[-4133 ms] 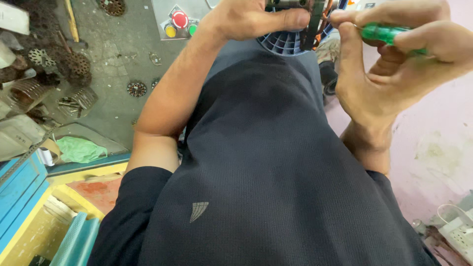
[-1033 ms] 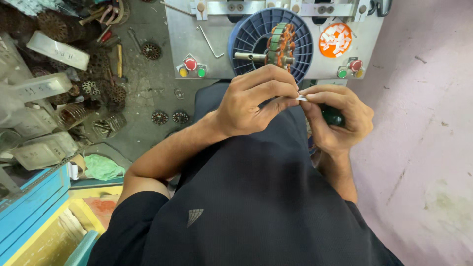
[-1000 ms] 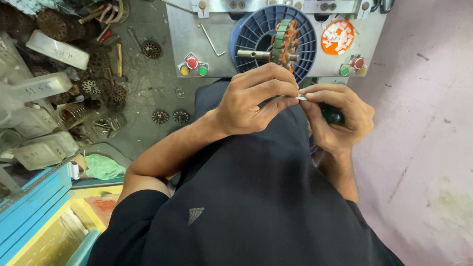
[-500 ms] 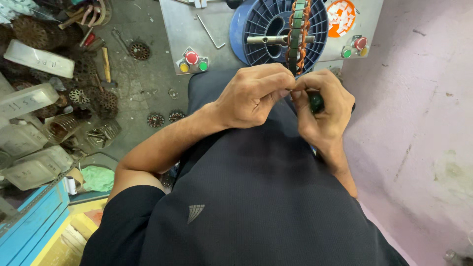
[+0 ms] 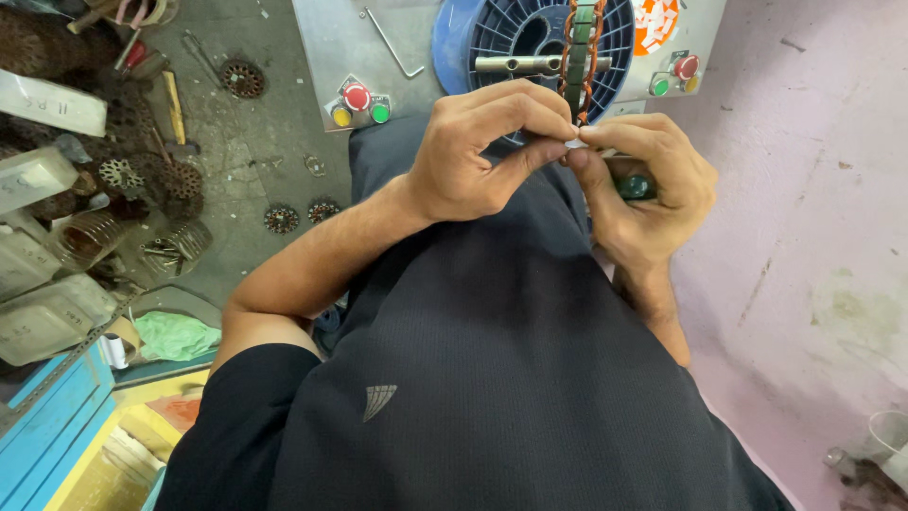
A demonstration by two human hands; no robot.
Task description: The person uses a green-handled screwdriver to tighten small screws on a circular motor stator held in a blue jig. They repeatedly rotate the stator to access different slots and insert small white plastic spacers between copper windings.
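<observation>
Left hand [image 5: 473, 151] and right hand [image 5: 643, 189] meet fingertip to fingertip just below the wound stator [image 5: 579, 47] on the blue spool [image 5: 492, 38]. Both grips are closed on a small white piece [image 5: 573, 143], apparently tubing or paper. The right palm also holds a green-handled tool [image 5: 636, 185].

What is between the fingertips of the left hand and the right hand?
In the head view, a small white piece is pinched between the left hand and the right hand, just below the copper-wound ring.

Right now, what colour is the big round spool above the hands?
Blue, seen plainly in the head view: the spool.
</observation>
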